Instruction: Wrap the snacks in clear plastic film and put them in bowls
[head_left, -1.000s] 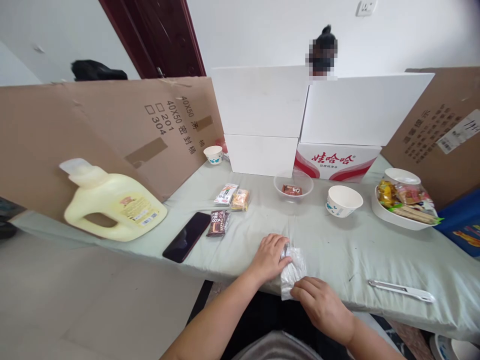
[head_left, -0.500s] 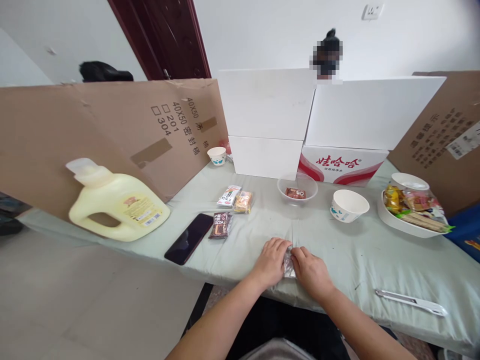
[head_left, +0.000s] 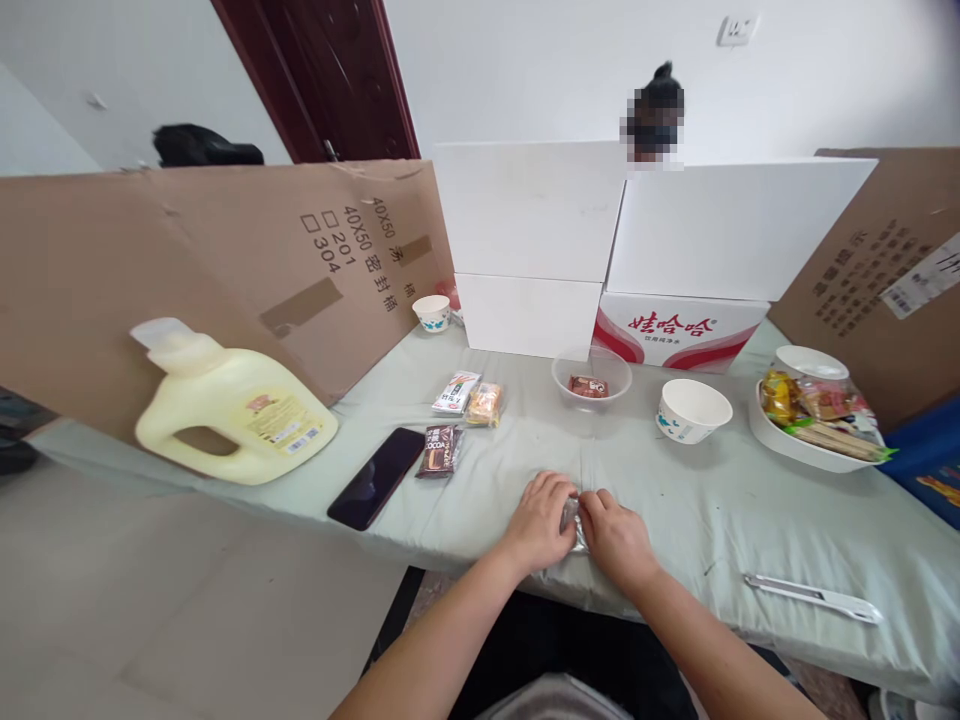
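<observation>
Both hands rest at the near edge of the worktop (head_left: 675,510), which is covered in pale green cloth. The left hand (head_left: 541,522) and right hand (head_left: 616,538) meet over one clear plastic wrapper (head_left: 573,520), the fingers of each curled together and pinched on it from either side; most of the wrapper is hidden between them.

Left of the hands lie one black phone (head_left: 375,477) and three snack packets: one brown cocoa packet (head_left: 438,450), one white packet (head_left: 454,391) and one orange packet (head_left: 484,404) just beside it. One yellow detergent jug (head_left: 232,410) lies on its side at far left.

Beyond the hands stands one clear bowl (head_left: 591,378) holding one packet. There are two paper cups: one (head_left: 693,410) right of the bowl, one (head_left: 433,312) far left by the cardboard. One white dish (head_left: 795,445) of snacks sits at right. One white utility knife (head_left: 814,597) lies near right.
</observation>
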